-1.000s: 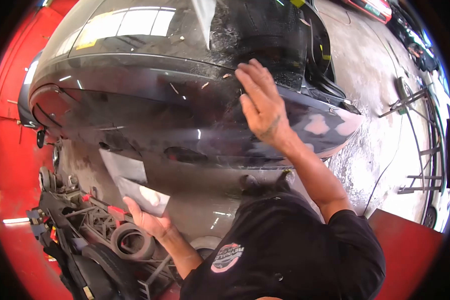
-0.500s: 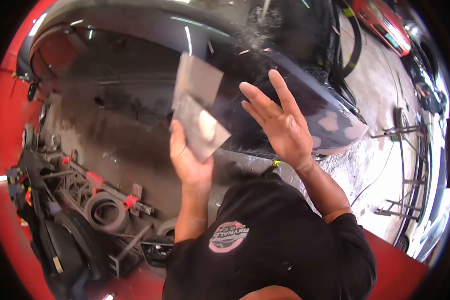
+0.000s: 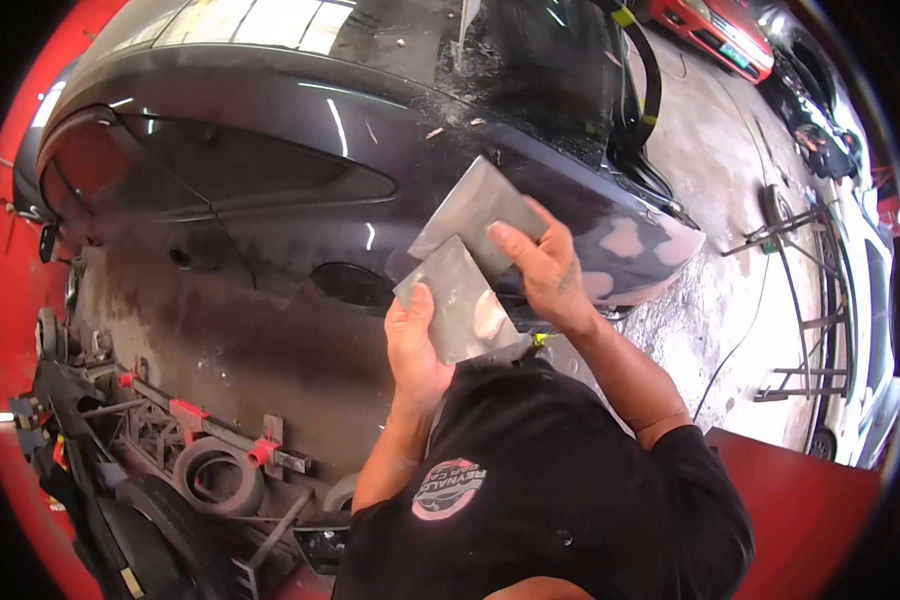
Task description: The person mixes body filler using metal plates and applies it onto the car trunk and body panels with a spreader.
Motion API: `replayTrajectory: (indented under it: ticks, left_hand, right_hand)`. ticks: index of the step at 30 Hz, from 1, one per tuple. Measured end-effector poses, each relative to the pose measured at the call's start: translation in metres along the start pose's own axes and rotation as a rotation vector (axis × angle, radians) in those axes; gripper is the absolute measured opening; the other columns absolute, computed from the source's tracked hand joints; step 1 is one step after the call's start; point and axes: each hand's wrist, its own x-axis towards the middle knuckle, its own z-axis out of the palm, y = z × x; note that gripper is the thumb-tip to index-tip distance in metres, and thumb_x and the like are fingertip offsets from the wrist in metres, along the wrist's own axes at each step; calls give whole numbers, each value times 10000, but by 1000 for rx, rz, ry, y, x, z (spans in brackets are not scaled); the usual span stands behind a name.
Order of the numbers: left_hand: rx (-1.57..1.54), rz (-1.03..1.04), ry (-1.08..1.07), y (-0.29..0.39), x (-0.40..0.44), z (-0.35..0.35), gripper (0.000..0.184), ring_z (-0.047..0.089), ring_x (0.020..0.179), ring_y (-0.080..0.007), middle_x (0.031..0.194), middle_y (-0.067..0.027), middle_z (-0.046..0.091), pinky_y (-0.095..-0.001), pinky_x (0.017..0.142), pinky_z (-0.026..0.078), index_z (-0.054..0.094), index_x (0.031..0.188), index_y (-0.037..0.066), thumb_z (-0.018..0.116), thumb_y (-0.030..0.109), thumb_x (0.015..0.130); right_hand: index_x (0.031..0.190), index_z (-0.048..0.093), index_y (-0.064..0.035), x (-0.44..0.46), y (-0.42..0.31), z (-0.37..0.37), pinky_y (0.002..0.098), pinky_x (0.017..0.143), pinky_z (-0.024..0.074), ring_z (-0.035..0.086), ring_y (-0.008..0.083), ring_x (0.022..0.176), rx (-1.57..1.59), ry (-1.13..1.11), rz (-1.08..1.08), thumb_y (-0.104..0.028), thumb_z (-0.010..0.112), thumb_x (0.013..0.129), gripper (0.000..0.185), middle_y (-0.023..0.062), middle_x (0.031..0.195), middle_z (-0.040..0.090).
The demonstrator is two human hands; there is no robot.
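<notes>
My left hand (image 3: pixel 415 345) grips a flat grey metal plate (image 3: pixel 450 300), thumb on top; a lump of pale pinkish paste (image 3: pixel 489 316) sits near its right edge. My right hand (image 3: pixel 545 265) holds a second flat grey plate (image 3: pixel 480 210), its thumb pressed on the face. The two plates are close together, one edge overlapping or meeting the other; whether they touch I cannot tell. Beneath and beyond them is the dark car body (image 3: pixel 270 90), with pale pinkish patches (image 3: pixel 625 240) toward its rear corner at the right.
Metal frames and a tyre (image 3: pixel 218 476) lie on the floor at the lower left. A red car (image 3: pixel 715 30) is at the upper right, and metal stands (image 3: pixel 810 320) are at the right. A red surface (image 3: pixel 790 490) is at the lower right.
My right hand, earlier bare and spread over the car, has taken hold of one of the two plates. My left hand has moved right and keeps the plate with the paste.
</notes>
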Motion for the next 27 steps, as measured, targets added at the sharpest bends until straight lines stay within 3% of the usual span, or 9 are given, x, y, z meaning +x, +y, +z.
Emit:
replayTrajectory:
  ticks: [4, 8, 10, 13, 16, 17, 20, 23, 27]
  left_hand:
    - [5, -46, -22, 0, 0, -6, 362, 679, 1152, -198, 1295, -113, 688, -366, 1005, 546, 600, 1336, -8, 526, 264, 1108]
    - [-10, -75, 7, 0, 1, -20, 350, 683, 1145, -200, 1290, -113, 692, -361, 1006, 544, 605, 1327, -1, 522, 260, 1109]
    - [0, -96, 42, 1, 1, -26, 332, 688, 1143, -212, 1295, -128, 690, -367, 1013, 541, 609, 1307, -5, 522, 246, 1108]
    - [28, -107, 49, 1, 2, -30, 364, 679, 1153, -198, 1290, -107, 693, -357, 1013, 540, 604, 1337, 1, 517, 271, 1110]
    - [34, -88, 49, 2, 5, -31, 370, 676, 1160, -202, 1300, -112, 690, -363, 1013, 540, 604, 1338, 0, 519, 278, 1109]
    - [32, -75, 50, 4, 5, -30, 373, 676, 1158, -203, 1296, -111, 689, -363, 1010, 542, 601, 1341, 0, 518, 281, 1109]
    - [23, -46, 54, 13, 3, -34, 380, 676, 1150, -206, 1287, -107, 687, -365, 1004, 544, 593, 1347, 0, 516, 288, 1110]
    - [25, -31, 97, 16, 4, -42, 391, 676, 1135, -207, 1272, -101, 677, -369, 995, 547, 572, 1361, 0, 511, 295, 1112]
    - [16, -57, 119, 16, 12, -43, 390, 676, 1124, -206, 1264, -102, 675, -378, 984, 553, 564, 1364, 5, 508, 299, 1114]
  right_hand:
    - [1167, 651, 73, 19, -19, -28, 264, 750, 523, 625, 92, 859, -97, 370, -168, -187, 692, 986, 319, 57, 998, 722]
    - [1143, 653, 81, 33, -20, -72, 308, 695, 532, 646, 112, 769, -693, 364, -171, -187, 746, 916, 363, 102, 866, 727]
    - [1142, 657, 68, 36, -21, -70, 328, 693, 533, 660, 127, 751, -798, 377, -149, -196, 760, 893, 377, 124, 809, 724]
    - [1121, 682, 38, 55, 4, -66, 349, 683, 529, 669, 149, 737, -620, 384, -174, -208, 755, 886, 349, 147, 807, 723]
    - [1048, 695, 19, 59, 5, -37, 298, 697, 507, 618, 95, 775, -791, 264, -318, -206, 744, 915, 265, 92, 821, 731]
    - [1063, 687, 26, 52, -7, -29, 296, 709, 514, 617, 100, 782, -786, 243, -248, -179, 726, 933, 246, 90, 850, 745]
    - [1113, 662, 63, 44, 1, -54, 375, 713, 545, 727, 308, 762, -578, 306, -258, -213, 687, 946, 323, 237, 844, 724]
    - [1147, 649, 59, 39, 2, -62, 376, 711, 543, 709, 297, 745, -570, 386, -285, -211, 693, 940, 343, 241, 835, 716]
    - [1118, 651, 73, 40, 9, -22, 322, 687, 546, 685, 134, 816, -762, 196, -190, -170, 712, 945, 305, 115, 883, 762]
